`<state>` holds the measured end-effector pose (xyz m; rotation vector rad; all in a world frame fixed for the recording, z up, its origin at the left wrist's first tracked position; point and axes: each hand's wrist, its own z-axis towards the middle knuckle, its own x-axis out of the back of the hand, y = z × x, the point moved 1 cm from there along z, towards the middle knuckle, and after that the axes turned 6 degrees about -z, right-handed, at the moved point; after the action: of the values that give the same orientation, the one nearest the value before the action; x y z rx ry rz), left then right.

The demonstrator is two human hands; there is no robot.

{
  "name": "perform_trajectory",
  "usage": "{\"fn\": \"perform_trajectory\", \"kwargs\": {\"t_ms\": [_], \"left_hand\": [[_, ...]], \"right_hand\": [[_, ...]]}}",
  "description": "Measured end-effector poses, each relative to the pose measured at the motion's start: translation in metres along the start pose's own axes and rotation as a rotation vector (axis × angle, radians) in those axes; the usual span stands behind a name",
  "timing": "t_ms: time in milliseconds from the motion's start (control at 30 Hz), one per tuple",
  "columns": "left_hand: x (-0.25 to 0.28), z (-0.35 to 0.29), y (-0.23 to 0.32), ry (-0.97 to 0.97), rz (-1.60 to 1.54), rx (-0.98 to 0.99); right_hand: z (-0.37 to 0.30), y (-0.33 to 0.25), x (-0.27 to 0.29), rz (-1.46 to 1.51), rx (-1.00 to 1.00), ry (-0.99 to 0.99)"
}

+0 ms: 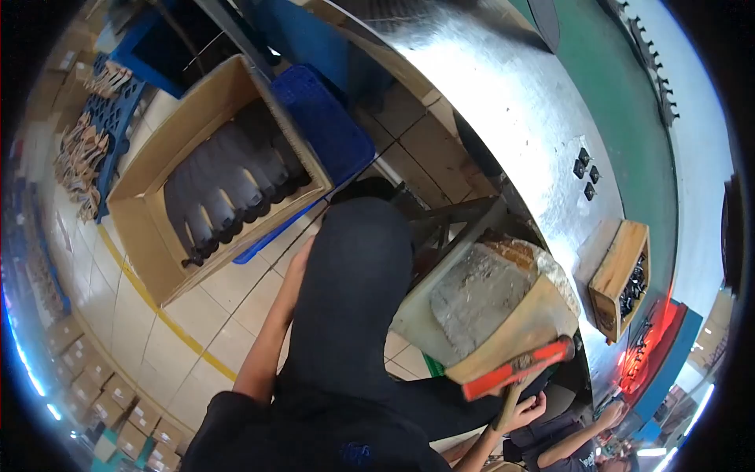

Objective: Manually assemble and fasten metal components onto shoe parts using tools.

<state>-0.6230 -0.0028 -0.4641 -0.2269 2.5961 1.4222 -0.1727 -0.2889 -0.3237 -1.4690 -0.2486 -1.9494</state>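
Note:
My right hand (525, 411) is wrapped round the handle of a hammer with a long red and dark head (519, 368). The hammer head lies over the near edge of a worn block (481, 295), which has a grey, scuffed top and a pale tan front side. My left forearm runs up beside my dark-clad leg, and my left hand (301, 256) is partly hidden by the knee, so its fingers do not show. Left of that knee stands an open cardboard box (140, 256) holding a row of dark, flat, notched pieces (224, 185).
A shiny metal table (543, 118) curves along the right, bearing several small black square pieces (583, 167) and a wooden box (617, 263) of small dark parts. Blue crates (322, 118) stand behind the cardboard box. Another person's hand (612, 414) is near a red-lit area at lower right.

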Motion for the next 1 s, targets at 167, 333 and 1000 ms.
{"fn": "perform_trajectory", "kwargs": {"t_ms": [167, 333, 1000], "left_hand": [[-0.013, 0.002, -0.045, 0.031, -0.003, 0.121], [-0.007, -0.009, -0.087, 0.077, -0.002, 0.238], [0.007, -0.162, -0.182, 0.193, -0.282, 0.504]], "right_hand": [[0.001, 0.033, 0.001, 0.131, -0.174, -0.044], [-0.016, 0.064, -0.025, 0.003, -0.278, -0.063], [0.002, -0.034, -0.024, -0.453, -0.198, -0.167]]}}
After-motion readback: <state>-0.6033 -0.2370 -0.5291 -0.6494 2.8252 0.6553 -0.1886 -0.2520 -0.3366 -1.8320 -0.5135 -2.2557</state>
